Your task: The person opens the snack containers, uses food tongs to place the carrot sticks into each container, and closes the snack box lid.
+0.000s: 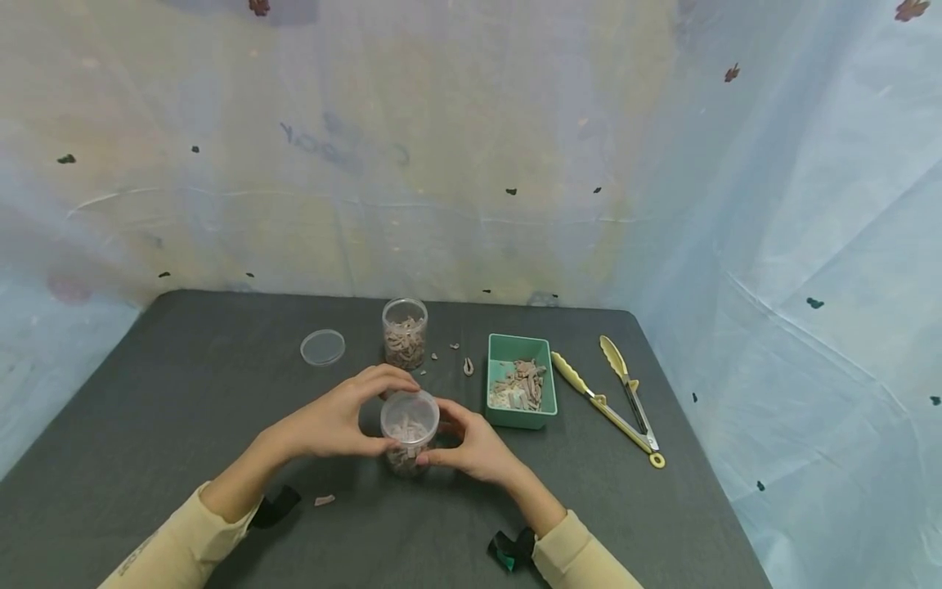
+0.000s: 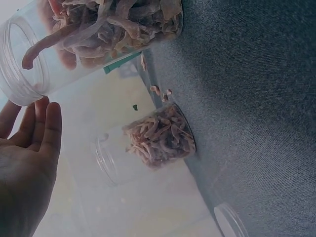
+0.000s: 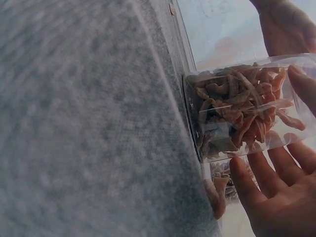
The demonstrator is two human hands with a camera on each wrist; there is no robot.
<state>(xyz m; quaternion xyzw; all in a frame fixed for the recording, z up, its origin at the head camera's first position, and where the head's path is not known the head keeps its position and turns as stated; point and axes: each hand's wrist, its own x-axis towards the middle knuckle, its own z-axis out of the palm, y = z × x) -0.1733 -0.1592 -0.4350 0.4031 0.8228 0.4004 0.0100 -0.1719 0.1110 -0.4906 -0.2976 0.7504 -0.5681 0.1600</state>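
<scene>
A clear plastic jar of brown dried strips stands upright on the table, with a hazy clear lid on its mouth. My left hand spans that lid, the thumb at its near edge and the fingers at its far edge. Around the jar's right side, my right hand grips the wall with thumb and fingers, also seen closely in the right wrist view. Behind it stands a second jar of the same strips, uncovered. A loose clear lid lies flat to its left.
Right of the jars sits a green tray with strips and pale crumbs inside. Yellow-tipped tongs lie spread beside it. A strip and small bits lie between jars and tray; another strip lies near the left forearm. A plastic-sheeted wall rises behind.
</scene>
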